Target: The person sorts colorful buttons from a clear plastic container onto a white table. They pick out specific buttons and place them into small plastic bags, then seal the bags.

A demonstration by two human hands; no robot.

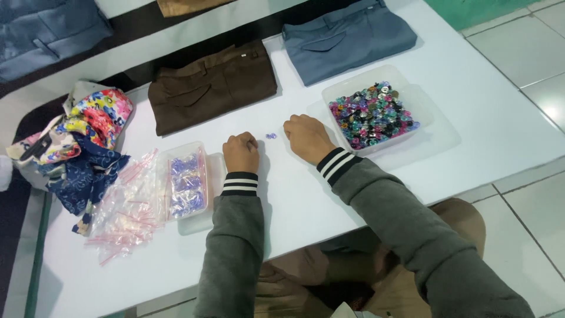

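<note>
The small purple button (271,136) lies on the bare white table (471,118), in the gap between the two hands — a little nearer the right hand (307,138), whose knuckles sit just beside it, than the left hand (241,152), which rests slightly lower and to the other side of it. Both hands are curled into loose fists, knuckles up and resting on the table, kept apart from each other with the button between; whether either fist encloses anything cannot be told from this view, and neither one touches the button. The button is too small to show any long axis. Beyond the right hand from the button stands a clear tub of mixed coloured buttons (372,115); on the far side of the left hand from the button sits a smaller clear box of purple pieces (187,179), with a heap of small clear zip bags (126,206) beside it. Past the button, toward the table's far edge, lie folded brown trousers (212,85) and folded blue-grey trousers (347,38).
</note>
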